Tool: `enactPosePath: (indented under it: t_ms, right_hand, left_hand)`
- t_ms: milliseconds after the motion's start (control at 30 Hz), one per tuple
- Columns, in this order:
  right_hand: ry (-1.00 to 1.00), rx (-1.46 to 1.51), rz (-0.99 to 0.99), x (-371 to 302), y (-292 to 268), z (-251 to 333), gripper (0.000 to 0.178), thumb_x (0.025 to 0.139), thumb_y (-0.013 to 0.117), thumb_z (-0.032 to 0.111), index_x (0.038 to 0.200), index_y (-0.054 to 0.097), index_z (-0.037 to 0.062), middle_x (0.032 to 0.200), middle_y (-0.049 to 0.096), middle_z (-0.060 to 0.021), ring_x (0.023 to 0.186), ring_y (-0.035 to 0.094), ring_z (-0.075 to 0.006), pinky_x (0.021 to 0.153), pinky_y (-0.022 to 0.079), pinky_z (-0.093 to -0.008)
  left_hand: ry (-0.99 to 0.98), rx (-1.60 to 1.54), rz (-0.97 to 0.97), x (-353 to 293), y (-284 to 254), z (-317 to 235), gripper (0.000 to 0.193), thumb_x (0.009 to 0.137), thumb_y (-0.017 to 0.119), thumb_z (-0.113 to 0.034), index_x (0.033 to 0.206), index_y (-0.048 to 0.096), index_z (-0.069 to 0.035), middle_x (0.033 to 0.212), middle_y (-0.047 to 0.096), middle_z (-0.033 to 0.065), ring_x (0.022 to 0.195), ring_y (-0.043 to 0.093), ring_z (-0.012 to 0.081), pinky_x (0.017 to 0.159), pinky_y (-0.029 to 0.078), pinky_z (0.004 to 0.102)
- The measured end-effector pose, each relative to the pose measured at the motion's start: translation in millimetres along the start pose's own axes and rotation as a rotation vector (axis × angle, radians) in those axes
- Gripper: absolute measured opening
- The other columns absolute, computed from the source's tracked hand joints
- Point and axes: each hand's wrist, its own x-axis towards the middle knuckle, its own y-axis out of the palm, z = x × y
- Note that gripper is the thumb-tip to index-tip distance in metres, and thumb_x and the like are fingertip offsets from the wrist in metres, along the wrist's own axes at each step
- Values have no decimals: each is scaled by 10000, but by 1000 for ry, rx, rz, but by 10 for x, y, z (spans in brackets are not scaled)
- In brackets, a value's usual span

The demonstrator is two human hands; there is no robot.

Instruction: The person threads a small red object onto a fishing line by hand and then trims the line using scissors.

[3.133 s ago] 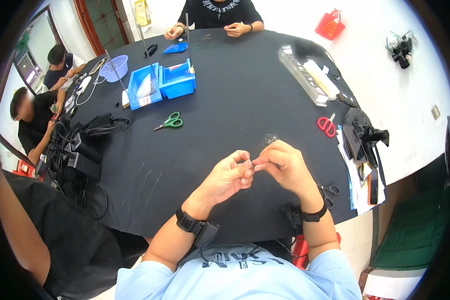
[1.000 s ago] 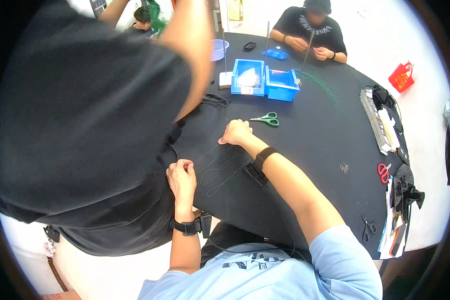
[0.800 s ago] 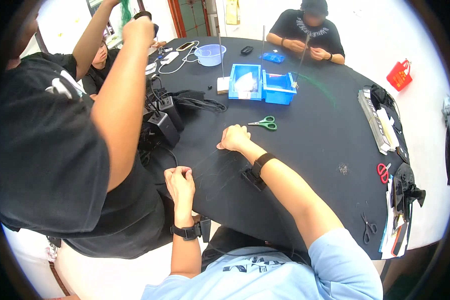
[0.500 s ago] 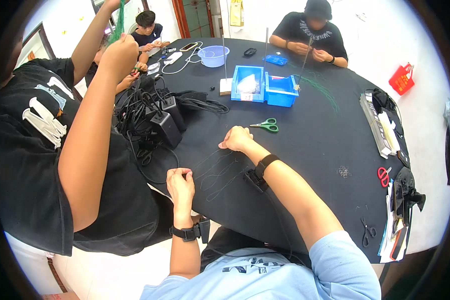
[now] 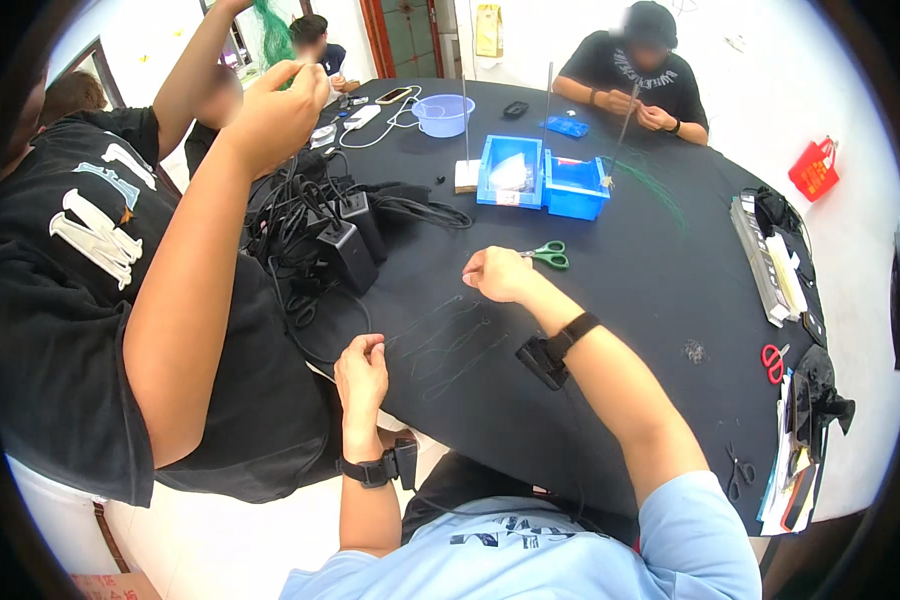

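Several thin dark green threads [image 5: 457, 350] lie in loose strands on the black cloth of the table. At their near left end my left hand [image 5: 361, 378] is closed in a pinch, with a fine thread running from its fingertips. My right hand [image 5: 500, 275] is held over the table beyond the strands, fingertips pressed together; what they hold, if anything, is too small to make out. Just past the right hand lie green-handled scissors [image 5: 550, 255], their blades partly hidden behind it. Black straps with small devices circle both my wrists.
Black cables and adapters [image 5: 345, 255] are heaped to the left, beside a person lifting green threads [image 5: 273, 35]. Two blue bins [image 5: 576, 203] stand farther back near a purple basin [image 5: 442, 115]. Red scissors [image 5: 773, 363] and black scissors [image 5: 738, 470] lie at right.
My right hand has moved slightly right and away from the strands, now covering part of the green scissors. The neighbour's raised hand has shifted right. My view has also shifted a little.
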Motion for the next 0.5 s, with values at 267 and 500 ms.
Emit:
enactPosePath:
  t_ms: [267, 500]
  right_hand:
    - [-474, -173, -66, -1007, -692, -97, 877, 878, 670, 224, 1542, 111, 347, 1175, 554, -184, 937, 644, -278, 870, 487, -436]
    - [-472, 266, 46, -1899, -1072, -698, 969, 884, 656, 58, 1556, -21, 231, 1158, 571, -147, 822, 616, -160, 789, 528, -312]
  left_hand:
    - [129, 50, -91, 13, 57, 113, 602, 886, 608, -112, 1444, 384, -84, 1242, 590, 220, 1024, 640, 361, 873, 498, 403]
    - [218, -343, -142, -120, 74, -728, 740, 909, 623, -89, 1534, 240, -189, 1326, 495, 252, 779, 531, 156, 760, 478, 296]
